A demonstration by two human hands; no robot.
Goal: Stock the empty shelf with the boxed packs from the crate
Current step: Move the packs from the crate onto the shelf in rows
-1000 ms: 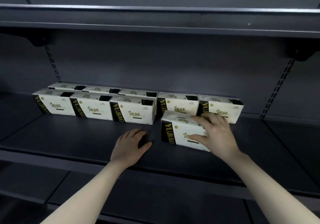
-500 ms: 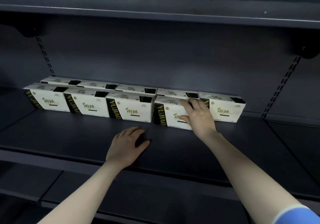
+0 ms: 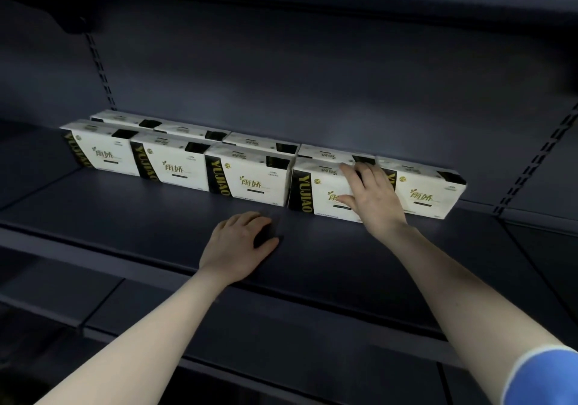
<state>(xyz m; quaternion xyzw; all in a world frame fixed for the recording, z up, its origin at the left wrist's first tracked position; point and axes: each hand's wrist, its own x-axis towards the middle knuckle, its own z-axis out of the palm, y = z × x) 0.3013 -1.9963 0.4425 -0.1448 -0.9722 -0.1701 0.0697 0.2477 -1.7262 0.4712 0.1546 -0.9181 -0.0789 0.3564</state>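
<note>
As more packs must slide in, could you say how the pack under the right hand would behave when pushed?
The pack probably slides easily on the smooth shelf. Its low, broad shape makes tipping unlikely. The right hand moves it alone, suggesting lightness.

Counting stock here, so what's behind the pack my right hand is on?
Behind that pack under the right hand, another pack's top shows in the back row. Its front is covered, so nothing more can be told.

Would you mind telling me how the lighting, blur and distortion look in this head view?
Head view: dim, dark shelf; the white packs stand out brightest; wide-angle bending curves shelf edges; slight softness on the right hand and left hand.
</note>
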